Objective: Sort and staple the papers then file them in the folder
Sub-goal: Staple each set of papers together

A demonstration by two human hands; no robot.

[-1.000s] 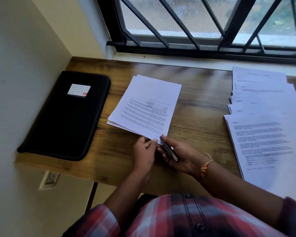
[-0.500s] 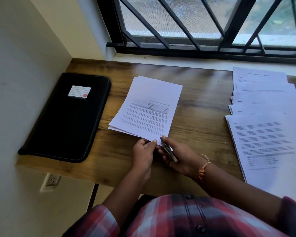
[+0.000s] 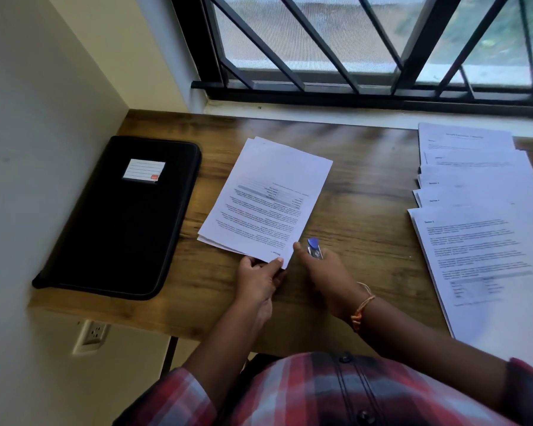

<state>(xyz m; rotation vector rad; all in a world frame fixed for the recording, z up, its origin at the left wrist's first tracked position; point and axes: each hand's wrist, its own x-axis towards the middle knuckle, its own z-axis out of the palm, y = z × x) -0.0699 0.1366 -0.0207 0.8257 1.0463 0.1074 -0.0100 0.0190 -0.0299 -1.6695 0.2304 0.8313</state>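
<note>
The left hand (image 3: 256, 282) pinched the five-o'clock corner of the stack (image 3: 265, 201), fingers (image 3: 277, 261) curled on the sheets, while the right hand (image 3: 328, 272) clenched the blue stapler (image 3: 314, 247) just at that corner's three o'clock. The stack lay mid-tabletop (image 3: 363, 216), folder (image 3: 120, 229) at its nine o'clock. Squaring the edges and seating the corner deep before pressing looked wisest.

Soft daylight from the barred window (image 3: 382, 41), dim foreground, slight blur, wide-angle edge bending.

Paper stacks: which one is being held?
The middle, skewed white printed stack, its near corner pinched by the left hand; the fanned sheets at right lie untouched.
</note>
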